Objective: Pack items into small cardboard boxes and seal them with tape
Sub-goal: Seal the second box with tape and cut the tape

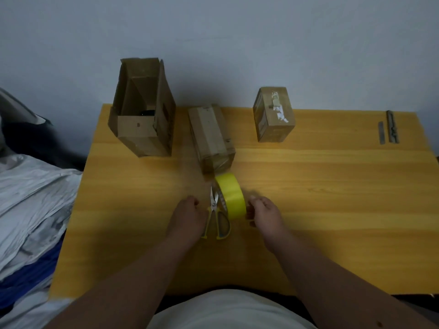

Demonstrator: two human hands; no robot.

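The right hand (263, 210) is curling its fingers round the yellow tape roll (231, 197), standing on edge on the table (332, 186) just before the small closed box (211, 136). The left hand (187, 216) is closing on the scissors (217, 216) (fingers partly hidden). Likely cutting tape: keeping the strip taut should help.

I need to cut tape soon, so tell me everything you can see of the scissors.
The scissors lie flat on the yellow wooden table, blades pointing away from the person and slightly parted. The blades look like pale metal; the handles are yellow with grey inner grips, apparently plastic. They sit just left of the upright yellow tape roll, close against it. The left hand rests at the left handle, seemingly touching it; whether it grips is unclear.
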